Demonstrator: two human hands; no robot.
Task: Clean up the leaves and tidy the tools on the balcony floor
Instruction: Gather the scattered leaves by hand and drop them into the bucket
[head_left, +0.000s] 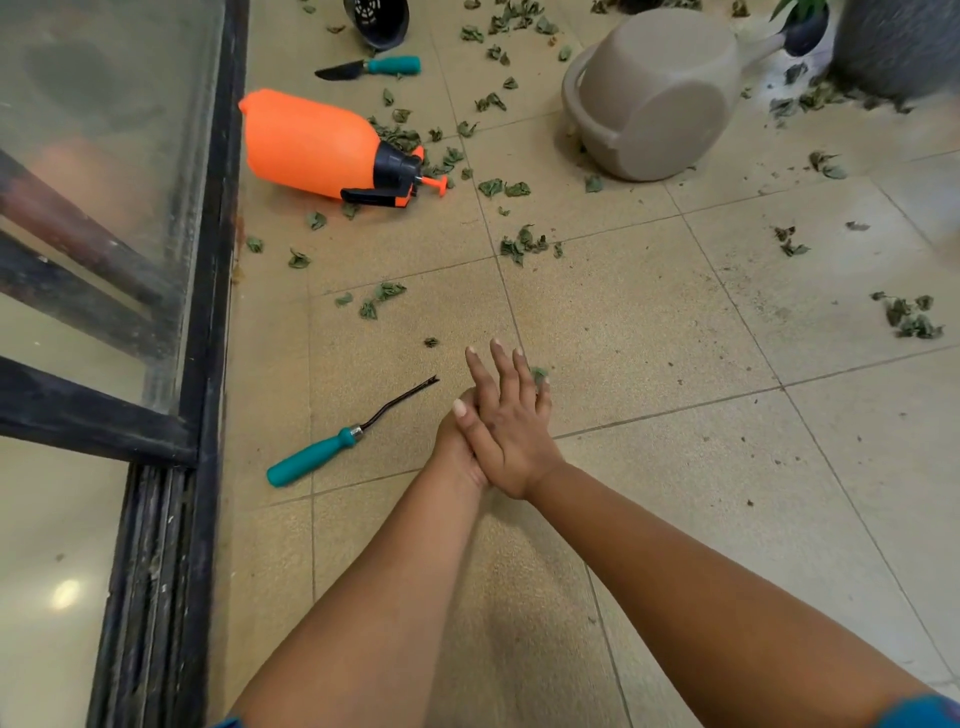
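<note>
bare tiles right of weeder, leaves beyond, door frame left

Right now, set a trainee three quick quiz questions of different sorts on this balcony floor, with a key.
1. True or false: the orange sprayer stands upright.
2. Which tool lies nearest the hands? A) the forked weeder B) the small trowel C) the watering can
3. Fill in: the right hand lies over the ____ hand, and neither holds a tool.

Key: 1 false, it lies on its side among leaves; 2 A; 3 left.
</note>
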